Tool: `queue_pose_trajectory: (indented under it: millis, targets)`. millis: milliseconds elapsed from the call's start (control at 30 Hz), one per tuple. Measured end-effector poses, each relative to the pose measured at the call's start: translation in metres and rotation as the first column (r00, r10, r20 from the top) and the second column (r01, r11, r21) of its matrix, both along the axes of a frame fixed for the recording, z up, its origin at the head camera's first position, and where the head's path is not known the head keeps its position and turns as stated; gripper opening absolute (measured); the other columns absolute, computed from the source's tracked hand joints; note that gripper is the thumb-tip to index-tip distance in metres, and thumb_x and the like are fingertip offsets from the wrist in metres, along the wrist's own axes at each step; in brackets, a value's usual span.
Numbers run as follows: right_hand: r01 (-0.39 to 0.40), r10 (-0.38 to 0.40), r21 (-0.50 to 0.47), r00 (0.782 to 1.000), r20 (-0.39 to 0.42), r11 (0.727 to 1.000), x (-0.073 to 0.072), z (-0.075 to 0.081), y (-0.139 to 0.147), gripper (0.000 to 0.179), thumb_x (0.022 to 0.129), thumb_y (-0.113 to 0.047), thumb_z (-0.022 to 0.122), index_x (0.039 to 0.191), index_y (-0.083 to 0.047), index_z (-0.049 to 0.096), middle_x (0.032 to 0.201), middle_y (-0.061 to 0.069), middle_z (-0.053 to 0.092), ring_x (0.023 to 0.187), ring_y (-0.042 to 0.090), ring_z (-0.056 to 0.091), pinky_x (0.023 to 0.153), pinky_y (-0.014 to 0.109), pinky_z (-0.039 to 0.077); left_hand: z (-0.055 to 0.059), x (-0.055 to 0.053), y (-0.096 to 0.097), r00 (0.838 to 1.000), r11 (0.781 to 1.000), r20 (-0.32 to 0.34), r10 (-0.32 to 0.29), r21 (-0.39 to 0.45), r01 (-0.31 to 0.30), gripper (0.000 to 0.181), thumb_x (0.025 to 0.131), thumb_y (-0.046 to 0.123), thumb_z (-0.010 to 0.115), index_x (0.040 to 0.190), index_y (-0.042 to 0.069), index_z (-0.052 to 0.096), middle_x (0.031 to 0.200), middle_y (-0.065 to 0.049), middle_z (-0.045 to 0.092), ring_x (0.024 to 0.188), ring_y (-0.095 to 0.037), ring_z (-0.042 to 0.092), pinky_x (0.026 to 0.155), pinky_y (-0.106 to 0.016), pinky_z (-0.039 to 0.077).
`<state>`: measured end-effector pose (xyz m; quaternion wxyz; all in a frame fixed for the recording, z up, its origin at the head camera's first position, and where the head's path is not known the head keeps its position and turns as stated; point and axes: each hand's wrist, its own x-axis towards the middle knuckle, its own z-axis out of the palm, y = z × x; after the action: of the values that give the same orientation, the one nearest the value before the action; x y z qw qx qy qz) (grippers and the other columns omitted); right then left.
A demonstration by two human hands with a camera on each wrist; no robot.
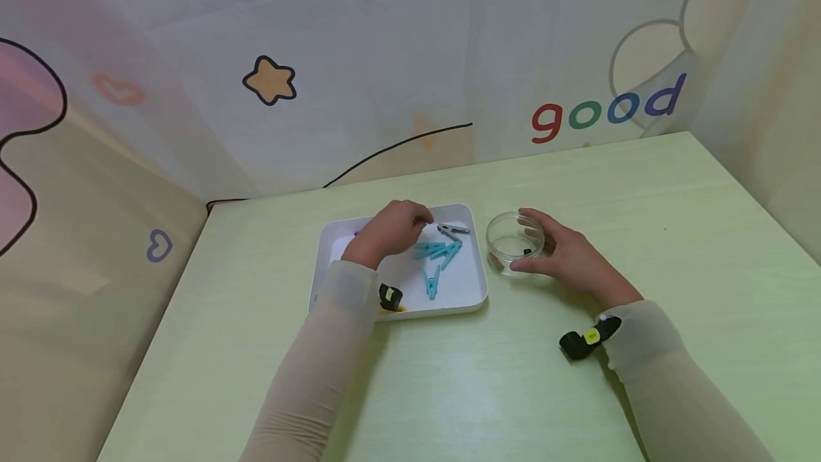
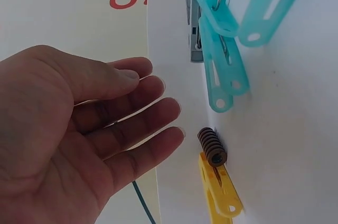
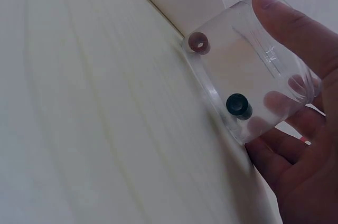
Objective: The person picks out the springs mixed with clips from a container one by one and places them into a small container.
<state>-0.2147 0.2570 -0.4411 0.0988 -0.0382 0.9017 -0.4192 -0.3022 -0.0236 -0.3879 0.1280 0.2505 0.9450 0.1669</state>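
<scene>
My left hand hovers over the white tray, fingers loosely bent and holding nothing. Near its fingertips in the left wrist view are a brown coil spring, a yellow clothespin, several light-blue clothespins and a grey clothespin. With thumb and fingers curled round its side, my right hand holds a clear round jar just right of the tray. Inside the jar, the right wrist view shows a dark small cylinder and a reddish-brown small ring-shaped piece.
The tray and jar are on a pale green wooden table. A printed cloth backdrop stands behind and at the sides. A purple bit shows at the tray's left, partly hidden by my left hand.
</scene>
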Motion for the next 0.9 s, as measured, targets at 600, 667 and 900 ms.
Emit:
queue_pose_trajectory:
  millis: [600,667,900]
  targets:
    - [0.009,-0.009,0.006,1.0,-0.003,1.0,-0.0006,-0.0011,0.0005,0.091,0.065,-0.06,0.07,0.139,-0.046,0.018,0.149,-0.002,0.025,0.135,0.03,0.027,0.102,0.058,0.03,-0.002,-0.004,-0.0052,0.993,0.992,0.041,0.114,-0.059,-0.112,0.034,0.093,0.015,0.04,0.12,0.013,0.06,0.126,-0.002,0.056,0.114,-0.017,0.05,0.101,-0.036,0.04]
    - [0.008,-0.008,0.009,1.0,-0.001,1.0,-0.0008,-0.0011,0.0003,0.092,0.065,-0.06,0.07,0.14,-0.045,0.017,0.15,-0.002,0.024,0.136,0.031,0.026,0.102,0.059,0.029,-0.0017,-0.0041,-0.0052,0.991,0.991,0.051,0.124,-0.065,-0.121,0.034,0.093,0.014,0.041,0.121,0.012,0.059,0.127,-0.003,0.056,0.114,-0.017,0.05,0.101,-0.036,0.041]
    - [-0.003,0.003,0.012,1.0,-0.018,1.0,-0.0011,-0.0008,0.0005,0.095,0.065,-0.06,0.07,0.141,-0.042,0.017,0.149,0.0,0.026,0.135,0.032,0.028,0.101,0.057,0.031,-0.0027,-0.0049,-0.0061,0.99,0.987,0.044,0.136,-0.087,-0.132,0.033,0.092,0.014,0.043,0.122,0.011,0.058,0.126,-0.004,0.056,0.11,-0.018,0.051,0.099,-0.036,0.042]
